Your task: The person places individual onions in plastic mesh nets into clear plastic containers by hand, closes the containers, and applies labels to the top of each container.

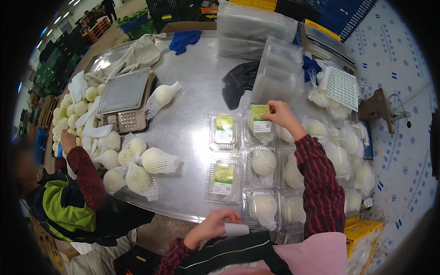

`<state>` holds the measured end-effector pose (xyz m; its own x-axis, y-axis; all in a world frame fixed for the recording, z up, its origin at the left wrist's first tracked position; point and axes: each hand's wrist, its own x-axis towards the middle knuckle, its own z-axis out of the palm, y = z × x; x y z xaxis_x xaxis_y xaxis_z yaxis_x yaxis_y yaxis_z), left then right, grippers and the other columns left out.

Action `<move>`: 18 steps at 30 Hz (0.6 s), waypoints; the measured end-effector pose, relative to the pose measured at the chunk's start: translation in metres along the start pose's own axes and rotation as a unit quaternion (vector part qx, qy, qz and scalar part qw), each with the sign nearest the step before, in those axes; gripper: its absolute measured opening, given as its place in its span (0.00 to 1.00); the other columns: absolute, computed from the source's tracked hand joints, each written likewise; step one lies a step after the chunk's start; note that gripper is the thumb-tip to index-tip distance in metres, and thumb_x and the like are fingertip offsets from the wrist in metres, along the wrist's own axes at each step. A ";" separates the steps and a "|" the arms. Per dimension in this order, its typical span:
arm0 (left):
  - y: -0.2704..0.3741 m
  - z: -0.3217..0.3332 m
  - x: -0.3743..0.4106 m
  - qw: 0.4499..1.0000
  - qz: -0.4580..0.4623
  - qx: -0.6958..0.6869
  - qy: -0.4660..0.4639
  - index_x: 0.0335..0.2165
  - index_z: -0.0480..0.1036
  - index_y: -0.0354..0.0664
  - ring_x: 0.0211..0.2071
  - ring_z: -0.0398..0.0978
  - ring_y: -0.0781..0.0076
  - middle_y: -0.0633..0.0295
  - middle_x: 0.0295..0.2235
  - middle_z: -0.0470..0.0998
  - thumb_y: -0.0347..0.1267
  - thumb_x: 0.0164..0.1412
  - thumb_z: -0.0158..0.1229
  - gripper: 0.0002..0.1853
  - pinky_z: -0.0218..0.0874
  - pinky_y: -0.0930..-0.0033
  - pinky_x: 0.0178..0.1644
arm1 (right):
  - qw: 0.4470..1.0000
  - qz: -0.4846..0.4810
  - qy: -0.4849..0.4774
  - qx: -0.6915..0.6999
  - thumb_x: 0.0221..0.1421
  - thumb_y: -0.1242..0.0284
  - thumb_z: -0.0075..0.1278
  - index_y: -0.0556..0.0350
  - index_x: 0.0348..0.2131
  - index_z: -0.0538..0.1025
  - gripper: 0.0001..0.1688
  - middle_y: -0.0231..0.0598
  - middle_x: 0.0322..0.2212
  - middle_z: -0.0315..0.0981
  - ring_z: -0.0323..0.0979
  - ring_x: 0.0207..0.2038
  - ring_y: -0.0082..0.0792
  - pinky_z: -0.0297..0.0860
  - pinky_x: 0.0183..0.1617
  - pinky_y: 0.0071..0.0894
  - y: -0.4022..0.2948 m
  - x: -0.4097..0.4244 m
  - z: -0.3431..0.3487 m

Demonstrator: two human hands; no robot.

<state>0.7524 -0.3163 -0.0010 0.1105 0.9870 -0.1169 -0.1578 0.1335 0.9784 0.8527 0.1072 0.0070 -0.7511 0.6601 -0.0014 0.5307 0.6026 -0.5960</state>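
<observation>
My right hand (280, 115) pinches the right edge of a yellow-green and white printed label (261, 118), over a clear plastic clamshell box (250, 135) with a net-wrapped pale vegetable inside. Near the table's front edge, my left hand (220, 221) has curled fingers and holds a piece of white paper (237, 229). Left of the right hand lies a clamshell with a label (224, 129) on its lid; another labelled clamshell (223, 182) is below it. Further clamshells, each with a pale round vegetable (264, 162) in foam netting, stand in rows beneath my right forearm.
Stacked empty clamshells (280, 68) and a dark cloth (239, 82) lie behind. At left are a weighing scale (123, 99), netted vegetables (141, 177) and a heap of peeled onion-like vegetables (79, 108), where a co-worker's hand (68, 141) reaches. A yellow crate (364, 237) stands at right.
</observation>
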 end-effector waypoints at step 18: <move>0.061 -0.003 0.023 0.982 -0.063 0.108 0.142 0.50 0.70 0.37 0.19 0.60 0.86 0.68 0.16 0.65 0.21 0.53 0.58 0.23 0.54 0.78 0.23 | 0.964 -0.070 -0.067 0.249 0.53 0.73 0.56 0.61 0.29 0.78 0.08 0.41 0.21 0.76 0.72 0.21 0.29 0.67 0.26 0.27 -0.160 -0.227 0.042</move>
<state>0.7418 -0.2853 0.0558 -0.1668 0.9531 -0.2525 0.0552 0.2647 0.9627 0.9221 -0.1579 0.0689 -0.8630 0.5047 0.0232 0.1920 0.3700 -0.9090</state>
